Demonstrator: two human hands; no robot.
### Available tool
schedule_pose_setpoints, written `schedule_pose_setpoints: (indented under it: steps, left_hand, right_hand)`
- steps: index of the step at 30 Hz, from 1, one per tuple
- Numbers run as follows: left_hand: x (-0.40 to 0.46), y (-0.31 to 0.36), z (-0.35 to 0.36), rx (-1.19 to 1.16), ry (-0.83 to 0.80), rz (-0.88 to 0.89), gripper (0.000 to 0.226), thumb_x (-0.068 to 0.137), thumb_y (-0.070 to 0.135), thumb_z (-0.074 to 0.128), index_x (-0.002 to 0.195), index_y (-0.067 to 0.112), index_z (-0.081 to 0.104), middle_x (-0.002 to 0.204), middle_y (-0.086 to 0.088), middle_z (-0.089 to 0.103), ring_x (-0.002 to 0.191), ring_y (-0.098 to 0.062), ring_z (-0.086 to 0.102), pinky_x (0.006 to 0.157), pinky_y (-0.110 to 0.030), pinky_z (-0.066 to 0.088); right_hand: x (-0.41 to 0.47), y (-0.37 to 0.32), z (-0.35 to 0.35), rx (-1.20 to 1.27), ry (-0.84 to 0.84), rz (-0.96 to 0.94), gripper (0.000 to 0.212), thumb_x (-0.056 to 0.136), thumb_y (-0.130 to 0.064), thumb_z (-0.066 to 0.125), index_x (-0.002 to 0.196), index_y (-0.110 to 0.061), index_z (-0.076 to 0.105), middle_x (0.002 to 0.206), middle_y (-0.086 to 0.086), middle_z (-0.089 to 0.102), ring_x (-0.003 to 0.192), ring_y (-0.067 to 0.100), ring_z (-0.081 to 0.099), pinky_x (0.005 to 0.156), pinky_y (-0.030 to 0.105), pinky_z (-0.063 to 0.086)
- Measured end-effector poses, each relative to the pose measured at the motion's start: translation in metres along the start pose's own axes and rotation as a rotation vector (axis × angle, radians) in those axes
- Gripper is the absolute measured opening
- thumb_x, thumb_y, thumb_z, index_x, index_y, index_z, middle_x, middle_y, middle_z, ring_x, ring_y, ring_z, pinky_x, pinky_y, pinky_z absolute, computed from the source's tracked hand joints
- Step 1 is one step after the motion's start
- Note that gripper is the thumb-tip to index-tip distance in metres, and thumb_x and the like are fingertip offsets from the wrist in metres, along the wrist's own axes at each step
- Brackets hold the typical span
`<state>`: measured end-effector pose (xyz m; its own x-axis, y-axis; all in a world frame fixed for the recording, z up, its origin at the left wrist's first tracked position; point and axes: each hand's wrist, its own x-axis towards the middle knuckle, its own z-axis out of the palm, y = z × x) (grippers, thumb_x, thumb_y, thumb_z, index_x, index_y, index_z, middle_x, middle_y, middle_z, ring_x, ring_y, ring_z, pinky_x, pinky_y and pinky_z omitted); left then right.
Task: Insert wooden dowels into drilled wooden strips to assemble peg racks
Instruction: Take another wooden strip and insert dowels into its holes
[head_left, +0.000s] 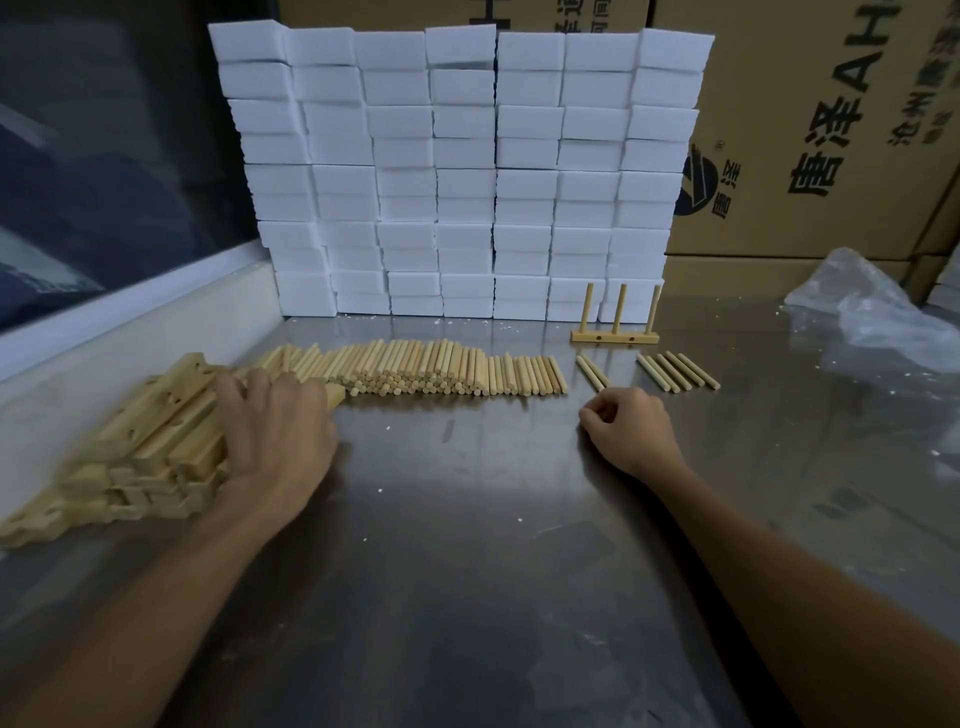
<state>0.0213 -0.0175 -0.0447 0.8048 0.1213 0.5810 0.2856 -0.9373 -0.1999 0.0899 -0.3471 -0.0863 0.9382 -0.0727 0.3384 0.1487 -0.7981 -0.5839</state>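
Head view is showing a scuffed grey metal table (467, 545) bearing a wall of white foam blocks (462, 171). Pale round wooden dowels (415, 371) are lying in a heaped row before it. At left, the left hand (275, 431) is gripping one pale drilled wooden strip (332, 395) atop the strip pile (130, 447). The right hand (631, 426) is resting loosely curled, holding nothing. A finished three-peg wooden rack (615, 325) is standing upright behind loose dowels.
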Motion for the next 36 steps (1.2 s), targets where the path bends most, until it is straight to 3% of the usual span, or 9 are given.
schedule_pose_setpoints:
  steps: [6, 9, 12, 15, 18, 21, 26, 31, 36]
  left_hand:
    - [0.001, 0.026, -0.013, -0.36, 0.068, 0.106, 0.01, 0.078, 0.005, 0.074, 0.084, 0.005, 0.065, 0.084, -0.015, 0.062, 0.068, -0.039, 0.062, 0.068, -0.044, 0.043]
    - [0.004, 0.044, -0.018, -0.658, 0.097, 0.1, 0.015, 0.082, 0.01, 0.075, 0.094, 0.01, 0.066, 0.096, -0.008, 0.063, 0.077, -0.035, 0.062, 0.066, -0.039, 0.045]
    - [0.009, 0.063, -0.023, -1.021, 0.124, 0.017, 0.03, 0.082, 0.012, 0.076, 0.11, 0.018, 0.067, 0.103, 0.0, 0.063, 0.079, -0.017, 0.064, 0.072, -0.029, 0.048]
    - [0.014, 0.076, -0.03, -1.378, 0.03, -0.146, 0.04, 0.086, 0.016, 0.075, 0.117, 0.034, 0.059, 0.098, 0.01, 0.061, 0.069, 0.001, 0.066, 0.055, -0.007, 0.045]
    - [0.017, 0.083, -0.029, -1.767, -0.172, -0.324, 0.03, 0.09, 0.006, 0.069, 0.11, 0.028, 0.062, 0.104, 0.003, 0.065, 0.073, -0.015, 0.074, 0.063, -0.019, 0.057]
    - [0.012, 0.086, -0.025, -2.03, -0.341, -0.464, 0.021, 0.094, -0.003, 0.059, 0.11, 0.008, 0.067, 0.1, -0.014, 0.07, 0.082, -0.028, 0.074, 0.071, -0.033, 0.061]
    - [0.007, 0.088, -0.012, -2.272, -0.487, -0.619, 0.023, 0.098, -0.007, 0.046, 0.111, 0.0, 0.065, 0.082, -0.013, 0.075, 0.082, -0.029, 0.075, 0.07, -0.038, 0.062]
    - [0.004, 0.092, -0.007, -2.431, -0.554, -0.63, 0.026, 0.1, -0.004, 0.043, 0.122, -0.005, 0.058, 0.088, -0.014, 0.075, 0.082, -0.027, 0.075, 0.063, -0.034, 0.06]
    - [-0.001, 0.093, -0.001, -2.438, -0.603, -0.577, 0.023, 0.1, 0.004, 0.05, 0.118, 0.004, 0.063, 0.1, -0.013, 0.073, 0.09, -0.023, 0.074, 0.07, -0.032, 0.06]
  right_hand:
    - [0.0, 0.0, 0.0, 0.017, 0.016, 0.011, 0.009, 0.093, -0.021, 0.063, 0.089, -0.021, 0.071, 0.079, -0.011, 0.065, 0.075, 0.004, 0.062, 0.069, 0.021, 0.048]
    - [0.0, 0.0, -0.001, 0.021, 0.016, 0.016, 0.009, 0.093, -0.022, 0.063, 0.09, -0.021, 0.071, 0.081, -0.01, 0.066, 0.077, 0.004, 0.062, 0.074, 0.026, 0.053]
    - [0.0, 0.0, -0.001, 0.028, 0.013, 0.014, 0.008, 0.093, -0.022, 0.063, 0.091, -0.021, 0.071, 0.08, -0.011, 0.065, 0.077, 0.004, 0.061, 0.075, 0.026, 0.052]
    - [0.001, 0.001, -0.001, 0.026, 0.008, 0.002, 0.008, 0.093, -0.022, 0.064, 0.093, -0.02, 0.071, 0.082, -0.011, 0.066, 0.078, 0.004, 0.062, 0.075, 0.025, 0.052]
    - [-0.001, 0.0, -0.001, 0.024, 0.002, -0.027, 0.01, 0.093, -0.025, 0.064, 0.098, -0.02, 0.071, 0.084, -0.009, 0.067, 0.078, 0.006, 0.063, 0.078, 0.03, 0.056]
    - [-0.006, -0.005, -0.001, 0.042, 0.007, -0.107, 0.013, 0.095, -0.029, 0.062, 0.101, -0.019, 0.07, 0.081, -0.01, 0.066, 0.072, 0.006, 0.065, 0.074, 0.026, 0.057]
    - [-0.021, -0.034, 0.001, 0.204, 0.079, -0.262, 0.024, 0.095, -0.039, 0.058, 0.101, -0.019, 0.071, 0.08, -0.012, 0.066, 0.074, 0.003, 0.062, 0.067, 0.018, 0.051]
    - [-0.044, -0.079, 0.016, 0.364, -0.069, -0.375, 0.033, 0.091, -0.05, 0.059, 0.115, -0.028, 0.063, 0.087, -0.018, 0.067, 0.085, -0.007, 0.063, 0.068, 0.008, 0.049]
    - [-0.051, -0.089, 0.029, 0.407, -0.097, -0.366, 0.034, 0.089, -0.027, 0.07, 0.122, -0.02, 0.063, 0.089, -0.012, 0.07, 0.078, 0.0, 0.066, 0.069, 0.019, 0.057]
